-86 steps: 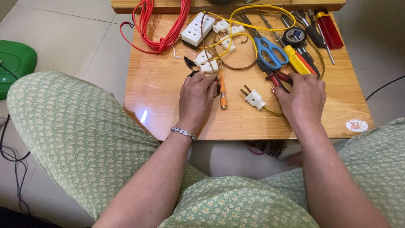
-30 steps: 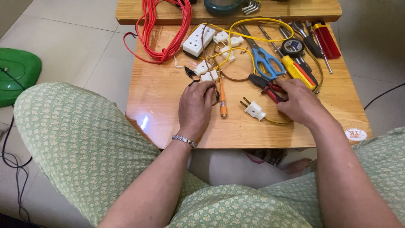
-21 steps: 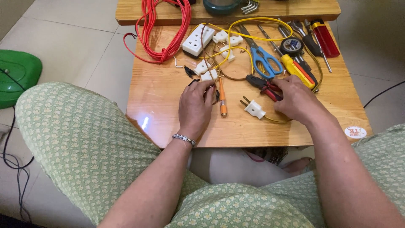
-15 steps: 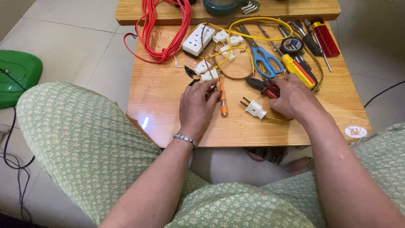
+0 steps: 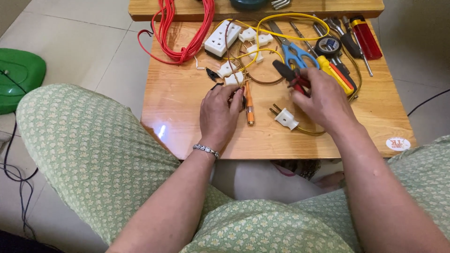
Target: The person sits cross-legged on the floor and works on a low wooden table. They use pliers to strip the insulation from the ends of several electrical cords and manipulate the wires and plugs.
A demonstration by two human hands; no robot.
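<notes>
Gripping: right hand (image 5: 323, 100) curls its fingers round the red handles of the pliers (image 5: 293, 79), black nose pointing up and left.
Left hand: left hand (image 5: 219, 112) lies palm down on the table, fingers bent over a small dark part (image 5: 242, 99) beside the orange tester; whether it pinches that part I cannot tell.
Wrist: a beaded bracelet (image 5: 206, 150) sits on the left wrist.
Between the hands: orange tester screwdriver (image 5: 249, 104) lies lengthwise, touching the left fingertips; white two-pin plug (image 5: 285, 117) lies just below the right hand, on a yellowish cord.
Beyond the left hand: small white fittings (image 5: 229, 75) on yellow wire (image 5: 262, 28), then a white socket block (image 5: 219, 42).
Beyond the right hand: blue-handled scissors (image 5: 294, 51), yellow-handled screwdriver (image 5: 335, 75), black tape roll (image 5: 327, 45), red-handled screwdriver (image 5: 365, 37).
Far left corner: coil of red cable (image 5: 183, 28).
Surface: low wooden table (image 5: 178, 112).
Floor: green object (image 5: 18, 75) at the left, on tiles.
</notes>
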